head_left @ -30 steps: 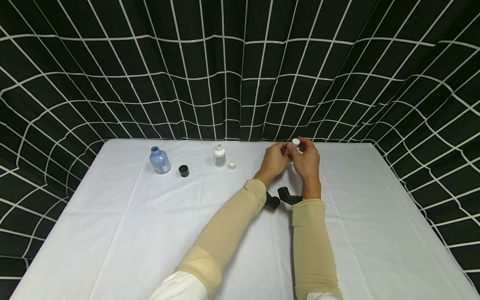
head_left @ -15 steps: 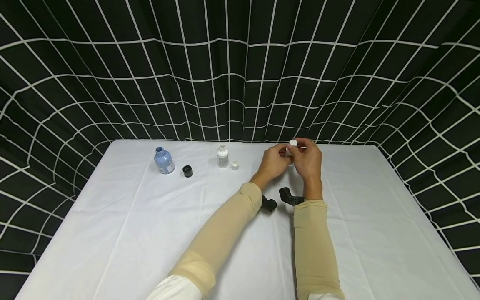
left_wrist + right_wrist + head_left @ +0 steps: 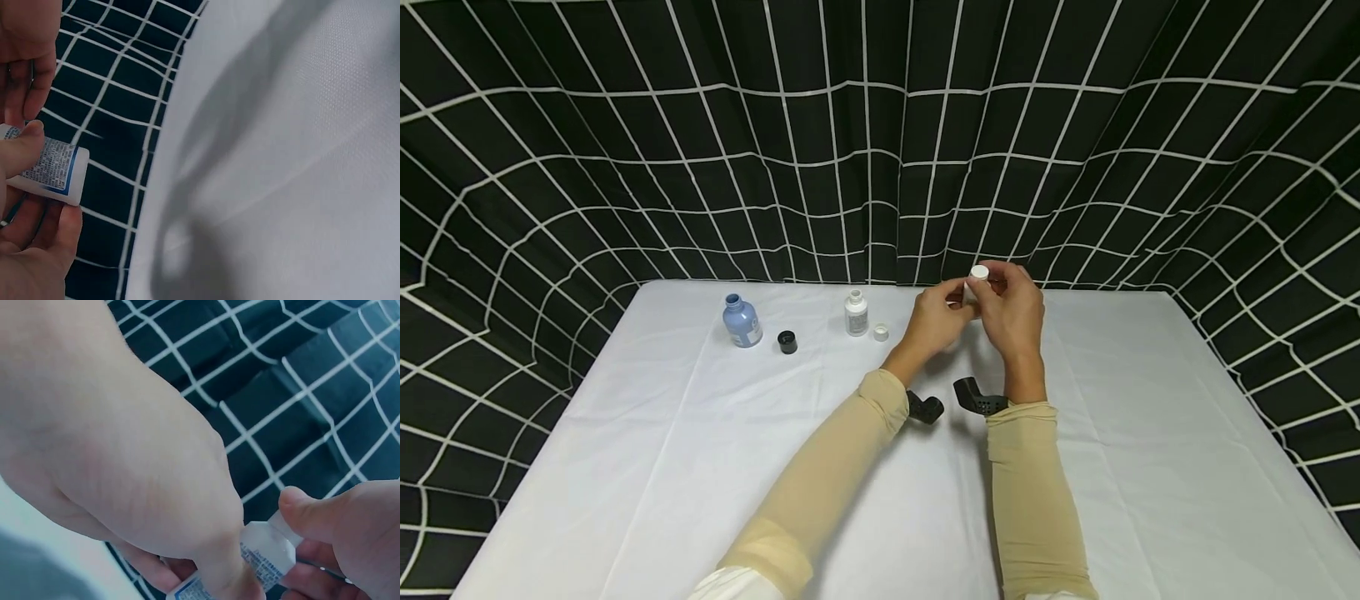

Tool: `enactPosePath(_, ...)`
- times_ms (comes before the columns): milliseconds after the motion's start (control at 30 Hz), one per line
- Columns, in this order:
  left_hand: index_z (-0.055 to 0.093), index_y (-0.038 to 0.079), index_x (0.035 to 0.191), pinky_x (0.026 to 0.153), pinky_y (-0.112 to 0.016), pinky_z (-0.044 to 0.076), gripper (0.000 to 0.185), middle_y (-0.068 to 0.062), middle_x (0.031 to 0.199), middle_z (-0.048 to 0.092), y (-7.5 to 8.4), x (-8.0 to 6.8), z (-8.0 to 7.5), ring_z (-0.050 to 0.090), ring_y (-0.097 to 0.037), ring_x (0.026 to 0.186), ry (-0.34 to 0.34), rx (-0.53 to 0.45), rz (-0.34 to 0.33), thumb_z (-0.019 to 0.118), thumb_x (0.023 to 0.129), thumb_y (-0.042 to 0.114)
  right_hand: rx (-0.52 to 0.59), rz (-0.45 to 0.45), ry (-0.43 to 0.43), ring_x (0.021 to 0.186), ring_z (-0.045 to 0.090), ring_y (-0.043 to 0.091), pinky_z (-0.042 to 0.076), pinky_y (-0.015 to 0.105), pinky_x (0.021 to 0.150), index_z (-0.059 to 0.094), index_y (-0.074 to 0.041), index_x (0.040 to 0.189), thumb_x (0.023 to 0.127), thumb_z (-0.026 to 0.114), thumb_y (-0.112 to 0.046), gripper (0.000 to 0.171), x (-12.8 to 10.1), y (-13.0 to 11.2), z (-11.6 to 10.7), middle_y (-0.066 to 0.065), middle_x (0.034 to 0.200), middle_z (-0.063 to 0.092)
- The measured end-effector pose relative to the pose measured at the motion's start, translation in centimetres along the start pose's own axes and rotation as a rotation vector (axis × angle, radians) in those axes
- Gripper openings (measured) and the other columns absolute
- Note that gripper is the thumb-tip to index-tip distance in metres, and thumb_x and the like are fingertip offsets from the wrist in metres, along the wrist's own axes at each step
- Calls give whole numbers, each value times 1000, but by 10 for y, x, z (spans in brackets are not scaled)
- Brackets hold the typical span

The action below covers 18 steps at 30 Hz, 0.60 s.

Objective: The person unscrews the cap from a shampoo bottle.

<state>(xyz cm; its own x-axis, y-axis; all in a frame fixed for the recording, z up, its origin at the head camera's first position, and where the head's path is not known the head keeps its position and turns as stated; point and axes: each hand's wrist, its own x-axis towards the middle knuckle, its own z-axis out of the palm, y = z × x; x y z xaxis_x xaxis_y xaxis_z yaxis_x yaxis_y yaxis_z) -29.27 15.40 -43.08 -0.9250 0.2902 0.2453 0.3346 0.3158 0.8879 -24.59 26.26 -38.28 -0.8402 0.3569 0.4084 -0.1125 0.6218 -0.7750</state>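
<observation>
Small white plastic bottle [image 3: 972, 293] held above the white-clothed counter [image 3: 700, 467].
My left hand [image 3: 936, 321] grips its labelled body steady; my right hand [image 3: 1011, 312] pinches the round white cap [image 3: 979, 272] for turning.

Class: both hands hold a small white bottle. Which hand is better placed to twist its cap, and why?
Probably the right hand: its fingertips pinch the cap, while the left hand grips the white bottle lower down.

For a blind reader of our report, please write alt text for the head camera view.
Two hands, left hand and right hand, hold a small white bottle above a white table. Behind, a blue bottle stands beside its black cap, and another white bottle beside a white cap.
</observation>
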Motion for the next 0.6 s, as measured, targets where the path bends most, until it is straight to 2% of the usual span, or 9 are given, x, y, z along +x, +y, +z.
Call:
enactPosePath(167,70,13,130,89,-20,57,44,-9,115,77,5,-9,-13,73,-15,106,25,-79,-13,79,89,22,25,-39,-3,94,69,27,45,25,78,73,-4,117,92,76,-19,30,-3,-18,-2,16,112,70)
enactPosePath(300,68,14,134,91,-23,58,46,-10,120,75,10,-16,-23,74,-18,110,20,-117,-16,77,90,25,21,-75,9,92,69,28,46,29,78,73,-5,118,93,76,-20,30,-7,-30,-4,16,110,70)
enactPosePath(433,67,13,134,93,-24,58,43,-11,123,74,16,-23,-32,72,-18,114,28,-88,-11,74,93,23,32,-100,10,93,71,30,47,34,80,73,-5,119,93,76,-21,30,-12,-40,-3,16,109,70)
enactPosePath(600,65,12,135,91,-28,59,41,-11,121,75,26,-34,-44,73,-20,111,82,-8,-4,71,95,21,48,-140,-4,95,72,31,48,35,82,72,-5,120,95,74,-21,30,-16,-50,3,16,110,71)
